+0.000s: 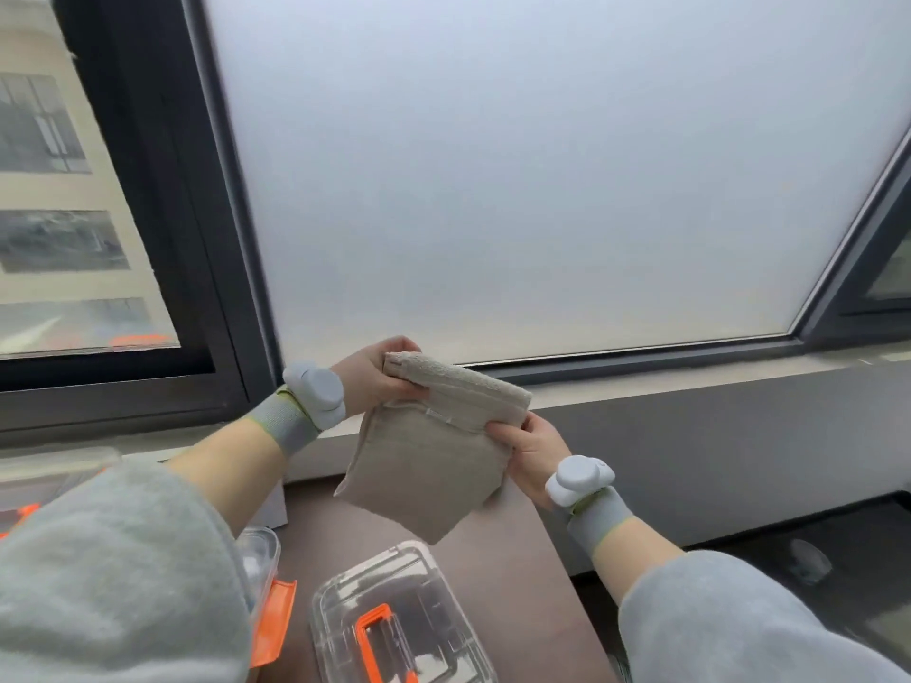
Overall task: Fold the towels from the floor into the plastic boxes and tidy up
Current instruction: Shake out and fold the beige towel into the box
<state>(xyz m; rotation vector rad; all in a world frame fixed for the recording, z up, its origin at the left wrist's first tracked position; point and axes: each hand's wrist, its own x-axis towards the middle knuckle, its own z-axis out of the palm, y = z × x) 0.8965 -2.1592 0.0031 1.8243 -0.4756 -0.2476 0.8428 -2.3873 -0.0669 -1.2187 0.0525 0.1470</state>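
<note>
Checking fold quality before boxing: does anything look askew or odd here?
Only the beige towel, gripped in mid-air by the left hand and right hand: its folded top band runs slanted, and the lower layer hangs with a corner pointing down toward the clear box. Nothing looks spilled or damaged.

Clear boxes (399, 618) crowd the brown table (512, 574) beneath the towel (434, 465).

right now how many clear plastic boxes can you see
3: bottom-centre box with an orange handle, second box half behind the left sleeve, far-left box at the frame edge. Sleeves may hide more.
</note>
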